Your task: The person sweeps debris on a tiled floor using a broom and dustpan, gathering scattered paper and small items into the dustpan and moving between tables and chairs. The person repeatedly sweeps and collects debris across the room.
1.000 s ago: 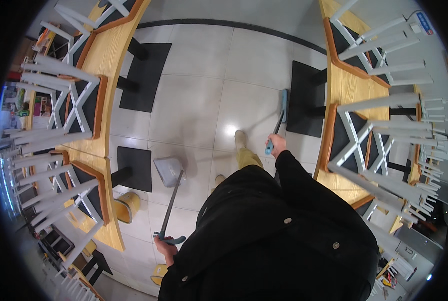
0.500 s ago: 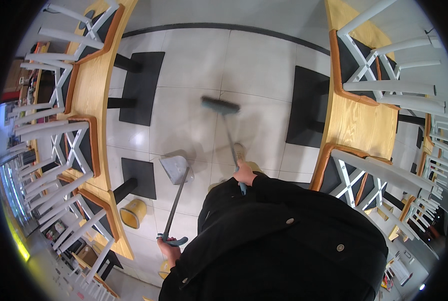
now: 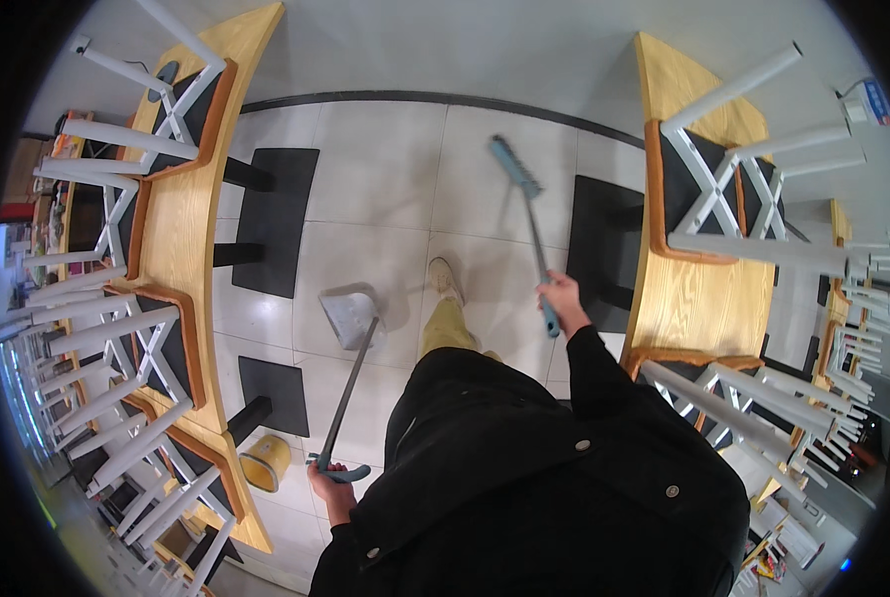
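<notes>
My right hand (image 3: 562,298) is wrapped round the upper handle of a broom (image 3: 534,224), out to my right. The blue-grey, bristled broom head (image 3: 516,167) is tilted, ahead of me near the far wall; I cannot tell whether it touches the floor. Low on the left, my left hand (image 3: 335,484) grips the blue-grey top of a long-handled dustpan (image 3: 350,316). The dustpan's dark pole slants away to its pale grey pan, which is by the floor left of my foot. No debris can be made out in the pan.
Wooden tables (image 3: 171,239) stand on the left, with upturned white-legged chairs (image 3: 156,338) on top. Another table (image 3: 703,308) with upturned chairs is on the right. Black base plates (image 3: 276,224) lie beneath. A yellow bin (image 3: 266,464) stands at lower left, and a grey wall (image 3: 445,50) closes the far side.
The broom has swung from the middle to the right and farther ahead, its head now lifted or turned. My right hand moved right with it. One foot has stepped forward; the dustpan stays beside me.
</notes>
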### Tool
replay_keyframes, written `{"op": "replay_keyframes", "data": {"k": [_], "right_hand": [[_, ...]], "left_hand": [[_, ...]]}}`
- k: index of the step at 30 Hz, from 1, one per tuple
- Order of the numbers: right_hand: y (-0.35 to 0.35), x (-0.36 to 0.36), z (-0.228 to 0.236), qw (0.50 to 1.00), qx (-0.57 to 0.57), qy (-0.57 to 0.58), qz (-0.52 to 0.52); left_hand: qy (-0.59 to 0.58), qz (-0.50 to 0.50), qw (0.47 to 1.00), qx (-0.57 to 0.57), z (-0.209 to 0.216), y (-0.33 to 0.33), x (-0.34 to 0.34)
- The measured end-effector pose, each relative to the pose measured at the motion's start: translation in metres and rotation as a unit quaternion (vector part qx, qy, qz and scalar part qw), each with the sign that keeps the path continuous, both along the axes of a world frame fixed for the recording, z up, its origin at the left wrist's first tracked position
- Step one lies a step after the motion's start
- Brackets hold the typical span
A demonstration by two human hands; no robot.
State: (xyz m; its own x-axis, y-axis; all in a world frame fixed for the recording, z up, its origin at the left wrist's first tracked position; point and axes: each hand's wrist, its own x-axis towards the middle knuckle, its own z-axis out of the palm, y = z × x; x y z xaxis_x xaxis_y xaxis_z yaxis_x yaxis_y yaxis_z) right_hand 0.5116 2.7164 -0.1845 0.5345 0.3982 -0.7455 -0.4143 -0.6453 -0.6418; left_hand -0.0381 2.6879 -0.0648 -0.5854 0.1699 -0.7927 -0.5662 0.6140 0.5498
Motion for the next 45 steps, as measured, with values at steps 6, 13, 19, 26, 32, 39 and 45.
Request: {"op": "replay_keyframes", "data": {"k": [6, 13, 19, 26, 32, 39, 45], "right_hand": [[0.095, 0.140, -0.062, 0.987, 0.031, -0.059, -0.146], [0.225, 0.182, -0.102, 0.992, 0.003, 0.065, -0.111], [0.253, 0.028, -0.128, 0.939, 0.047, -0.124, 0.319], [0.357, -0.011, -0.042, 0.868, 0.002, 0.022, 0.496], [0.472, -0.029, -0.002, 0.825, 0.033, 0.024, 0.563], [0.716, -0.099, -0.080, 0.701, 0.164, -0.091, 0.688], [0.863, -0.177, -0.147, 0.648, 0.140, -0.170, 0.729]], "left_hand": [[0.003, 0.024, 0.999, -0.023, -0.020, 0.073, 0.037], [0.029, 0.047, 0.998, -0.037, -0.017, 0.156, 0.069], [0.044, 0.072, 0.996, -0.025, -0.015, 0.190, 0.089], [0.040, 0.146, 0.988, -0.019, -0.013, 0.196, 0.115], [0.050, 0.271, 0.961, 0.007, -0.009, 0.193, 0.155], [0.080, 0.381, 0.921, 0.011, -0.001, 0.207, 0.244], [0.080, 0.450, 0.888, -0.047, 0.006, 0.231, 0.302]]}}
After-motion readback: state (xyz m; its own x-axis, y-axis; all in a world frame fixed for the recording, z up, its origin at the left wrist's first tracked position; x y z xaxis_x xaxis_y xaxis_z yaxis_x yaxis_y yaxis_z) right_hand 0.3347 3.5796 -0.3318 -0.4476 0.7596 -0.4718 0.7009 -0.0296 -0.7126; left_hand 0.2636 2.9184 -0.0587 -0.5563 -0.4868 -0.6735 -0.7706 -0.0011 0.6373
